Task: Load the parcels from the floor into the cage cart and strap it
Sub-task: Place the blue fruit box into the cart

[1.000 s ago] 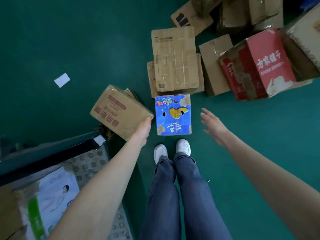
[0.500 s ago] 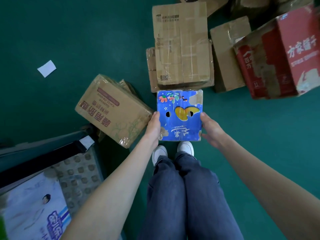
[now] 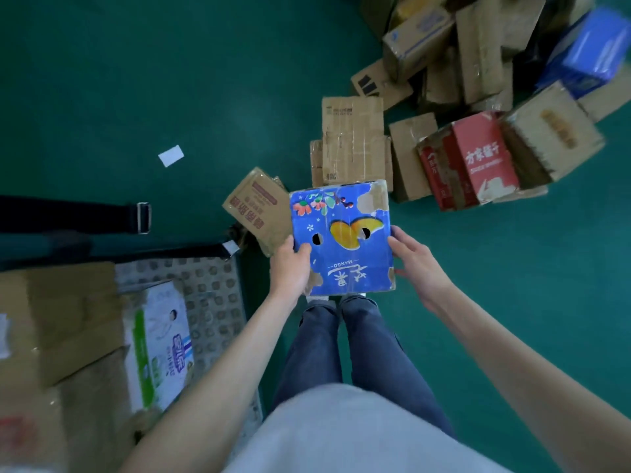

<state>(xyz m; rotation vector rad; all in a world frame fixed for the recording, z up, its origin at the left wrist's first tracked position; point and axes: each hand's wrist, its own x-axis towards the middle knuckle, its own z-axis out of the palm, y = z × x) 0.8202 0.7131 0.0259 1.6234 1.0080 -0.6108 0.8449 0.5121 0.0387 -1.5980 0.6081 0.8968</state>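
Blue mango box point(image 3: 341, 238), stiff worn cardboard, looks light; left hand point(image 3: 290, 266) and right hand point(image 3: 415, 259) clasp its opposite sides.

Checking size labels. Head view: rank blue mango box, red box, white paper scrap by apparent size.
1. blue mango box, held up near the camera, so inflated
2. red box, on the floor; true order with the first is unsure
3. white paper scrap

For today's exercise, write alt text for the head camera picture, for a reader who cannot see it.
Seen from above, a person's left hand and right hand hold a blue mango box by its sides above a green floor. A heap of cardboard boxes lies ahead, and a part-loaded cart stands on the left.
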